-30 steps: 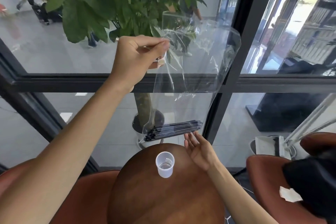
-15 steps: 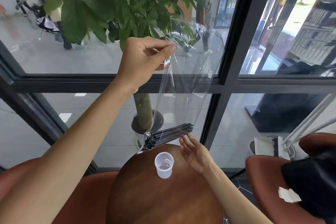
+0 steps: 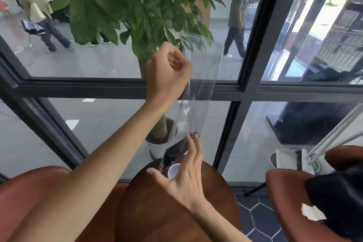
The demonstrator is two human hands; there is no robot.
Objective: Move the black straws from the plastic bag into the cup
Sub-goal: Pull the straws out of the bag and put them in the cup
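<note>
My left hand (image 3: 168,73) is raised in front of the window and pinches the top of a clear plastic bag (image 3: 198,104), which hangs down narrow and twisted. A bundle of black straws (image 3: 177,148) lies tilted in the bag's bottom, its lower end just above a small clear cup (image 3: 173,170). The cup stands upright on the round brown table (image 3: 157,212) and is partly hidden by my right hand (image 3: 184,179). That hand is spread open over the cup, with its fingertips touching the bag beside the straws.
Brown chairs (image 3: 290,192) flank the table on both sides; a black bag (image 3: 337,200) and a white paper scrap (image 3: 312,212) lie on the right one. Behind the glass stand a potted plant (image 3: 141,6) and walking people (image 3: 238,12).
The bag has turned edge-on and the straw bundle has tipped steeper toward the cup. My right hand has moved left from under the bag to over the cup, fingers spread.
</note>
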